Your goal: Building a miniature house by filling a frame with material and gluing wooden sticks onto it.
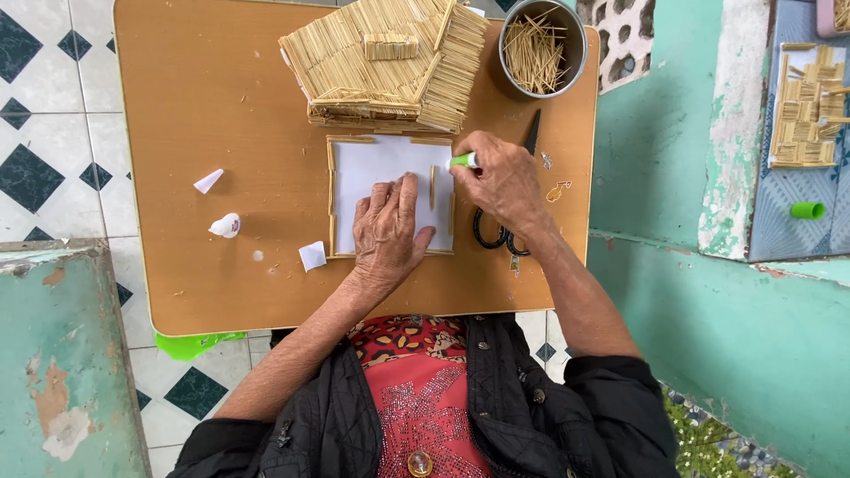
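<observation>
A white square sheet (376, 173) lies at the middle of the frame on a small wooden table (212, 97), its edges lined with thin pale sticks glued down as a border; one more stick stands upright inside its right part. The left hand (387, 228) rests flat on the sheet's lower half, fingers together and pressed down. The right hand (503, 180) pinches a small tube with a green neck (462, 160), its tip held at the sheet's upper right edge.

Above the sheet, at the top centre, sits a house-like model built of sticks (385, 62). To its right stands a round metal tin (542, 44) full of loose sticks. Black-handled scissors (496, 232) lie partly under the right hand. Toward the left of the table lie two white paper scraps (209, 181) and a small white crumpled lump (226, 226).

The floor at upper left is white tile with dark diamonds (35, 133). Worn turquoise walls (673, 177) fill the right side, where a green cap (807, 211) lies beside flat stick panels (804, 111).
</observation>
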